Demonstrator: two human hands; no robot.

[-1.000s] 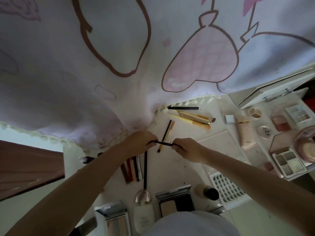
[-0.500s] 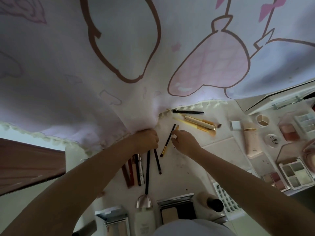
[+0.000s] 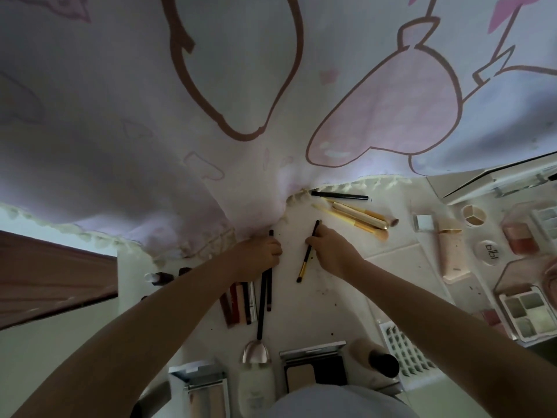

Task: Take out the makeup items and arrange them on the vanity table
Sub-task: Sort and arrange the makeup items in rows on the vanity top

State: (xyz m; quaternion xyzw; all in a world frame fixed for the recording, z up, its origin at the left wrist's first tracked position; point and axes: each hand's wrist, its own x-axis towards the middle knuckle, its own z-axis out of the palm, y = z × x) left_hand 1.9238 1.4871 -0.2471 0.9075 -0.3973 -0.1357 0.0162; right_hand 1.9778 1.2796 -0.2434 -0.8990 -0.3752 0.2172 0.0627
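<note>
I see my left hand at the centre of the view, its grip closed around a thin black pencil that runs from 12 to 6 o'clock, tip poking out above the knuckles and the rest lying on the white counter. Just beside it at 3 o'clock, my right hand has its grip pinched on a black brush with a gold end, which slants from 1 toward 7 o'clock and touches the counter at its lower end. The two hands are near each other but apart. Beside the pencil lies a long black-handled brush, and at 9 o'clock of that a row of dark red and silver lipstick tubes. At 1 o'clock from my hands sit a black liner pen and a cluster of gold brushes. Far out at 3 o'clock I see a pink tube, a round white jar lid and an eyeshadow palette. At 6 o'clock stand an open powder compact and a dark-capped bottle. A printed fringed curtain hangs over the whole upper view, its hem touching the counter just above my left hand.
</note>
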